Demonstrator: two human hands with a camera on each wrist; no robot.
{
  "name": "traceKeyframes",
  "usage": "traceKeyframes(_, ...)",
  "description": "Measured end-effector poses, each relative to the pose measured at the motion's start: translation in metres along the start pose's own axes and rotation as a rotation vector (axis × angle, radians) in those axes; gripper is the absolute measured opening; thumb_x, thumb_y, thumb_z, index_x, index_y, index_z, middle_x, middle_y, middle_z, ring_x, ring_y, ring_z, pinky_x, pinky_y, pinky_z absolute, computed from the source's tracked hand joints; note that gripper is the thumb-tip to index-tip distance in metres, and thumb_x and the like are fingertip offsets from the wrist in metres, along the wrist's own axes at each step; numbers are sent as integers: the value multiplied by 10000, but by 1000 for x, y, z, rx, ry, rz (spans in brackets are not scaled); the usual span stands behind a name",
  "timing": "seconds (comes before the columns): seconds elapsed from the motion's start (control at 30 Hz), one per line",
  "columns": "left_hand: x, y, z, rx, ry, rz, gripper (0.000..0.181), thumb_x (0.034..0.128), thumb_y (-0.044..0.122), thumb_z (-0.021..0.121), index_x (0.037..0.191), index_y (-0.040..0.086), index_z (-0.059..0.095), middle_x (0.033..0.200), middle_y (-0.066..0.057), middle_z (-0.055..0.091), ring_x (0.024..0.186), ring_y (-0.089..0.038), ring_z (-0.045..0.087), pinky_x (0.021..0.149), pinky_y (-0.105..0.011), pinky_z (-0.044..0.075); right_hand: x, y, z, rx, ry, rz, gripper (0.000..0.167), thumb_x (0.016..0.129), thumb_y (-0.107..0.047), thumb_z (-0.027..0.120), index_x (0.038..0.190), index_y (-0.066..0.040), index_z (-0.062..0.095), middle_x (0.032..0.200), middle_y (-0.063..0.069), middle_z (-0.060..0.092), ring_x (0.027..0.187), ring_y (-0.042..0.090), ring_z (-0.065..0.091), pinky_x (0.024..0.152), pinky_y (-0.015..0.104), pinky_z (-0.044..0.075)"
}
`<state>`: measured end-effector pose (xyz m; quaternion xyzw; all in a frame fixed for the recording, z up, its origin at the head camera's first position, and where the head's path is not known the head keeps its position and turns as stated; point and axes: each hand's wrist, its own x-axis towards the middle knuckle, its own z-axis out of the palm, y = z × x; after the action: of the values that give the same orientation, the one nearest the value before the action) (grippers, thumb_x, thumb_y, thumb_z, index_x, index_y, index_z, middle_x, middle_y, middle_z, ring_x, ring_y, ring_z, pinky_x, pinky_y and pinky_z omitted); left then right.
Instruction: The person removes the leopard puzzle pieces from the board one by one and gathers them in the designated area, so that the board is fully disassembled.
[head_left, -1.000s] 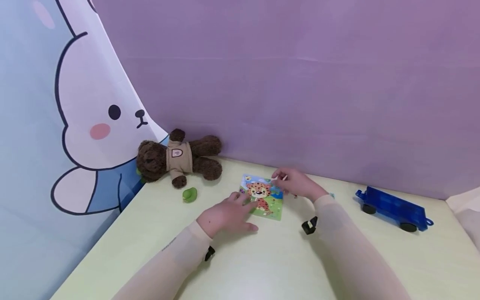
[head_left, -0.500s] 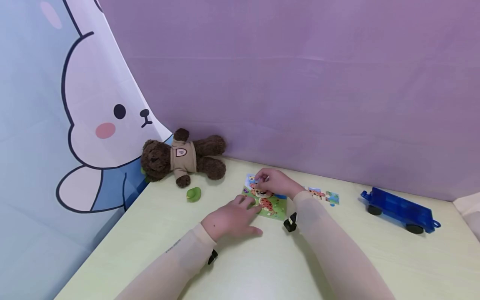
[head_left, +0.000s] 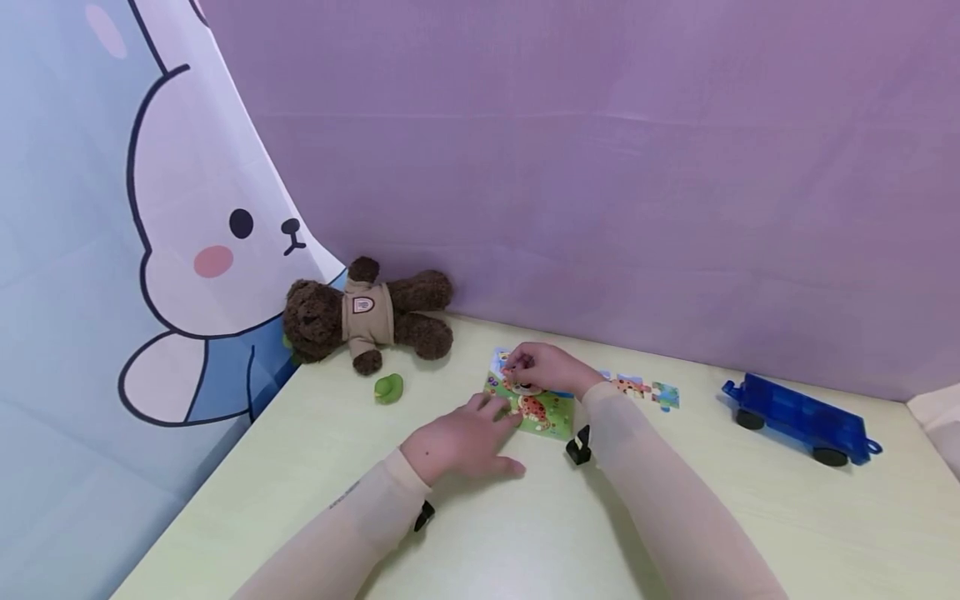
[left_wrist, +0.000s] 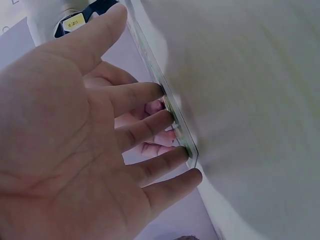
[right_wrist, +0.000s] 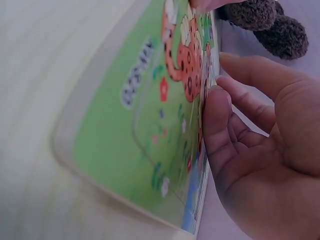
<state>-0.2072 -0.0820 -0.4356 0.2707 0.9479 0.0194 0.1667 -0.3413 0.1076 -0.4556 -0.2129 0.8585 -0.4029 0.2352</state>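
A jigsaw puzzle board (head_left: 551, 419) with a spotted leopard cub on green grass lies flat on the table. My left hand (head_left: 463, 442) rests its straight fingertips on the board's lower left edge; in the left wrist view those fingers (left_wrist: 145, 132) touch its rim, thumb held apart. Over the board's upper part, my right hand (head_left: 551, 369) has thumb and fingers curled together in a pinch. The right wrist view has that thumb (right_wrist: 217, 112) close against the board (right_wrist: 110, 155), with a pale sliver of a puzzle piece (right_wrist: 218, 79) between the fingertips, mostly hidden.
Loose puzzle pieces (head_left: 666, 395) lie right of the board, partly behind the right sleeve. A blue toy wagon (head_left: 802, 418) stands farther right. At the left are a small green rubber duck (head_left: 388, 389) and a brown teddy bear (head_left: 367, 315) lying down. A purple backdrop (head_left: 570, 183) rises behind.
My right hand has moved left from beside the board to over its upper part, uncovering the loose pieces. The left hand stays on the board. The view has shifted slightly.
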Motion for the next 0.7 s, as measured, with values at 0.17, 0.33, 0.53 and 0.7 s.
traceKeyframes(0.17,-1,-1,1,1,-1,-3,885,1012,726,528,1700,211,317,1769,-44,266,1646,-343,250,1313,-493,383,5,1,2,-73,-46,-66,250,1027,-194,723,1249,-85,686,1047,50,680,839,141,593,743,278,550)
traceKeyframes(0.33,0,-1,2,11,4,4,875,1007,725,538,1694,223,334,1763,-35,283,1635,-336,271,1289,-496,417,7,0,2,-200,-80,-152,320,1025,-177,711,1321,-75,650,1202,68,652,1039,162,579,944,333,537)
traceKeyframes(0.53,0,-3,2,12,21,13,826,1020,690,557,1679,227,371,1723,-4,354,1613,-326,310,1249,-466,473,2,-5,-3,-232,-150,-127,387,1025,-164,700,1393,-86,614,1355,96,618,1134,203,580,1051,414,533)
traceKeyframes(0.7,-2,-3,0,19,40,29,807,1025,675,563,1666,212,403,1695,-4,407,1581,-340,358,1226,-457,496,1,-6,-7,-229,-198,-100,456,1013,-163,705,1448,-113,578,1384,86,589,1099,195,565,1024,389,525)
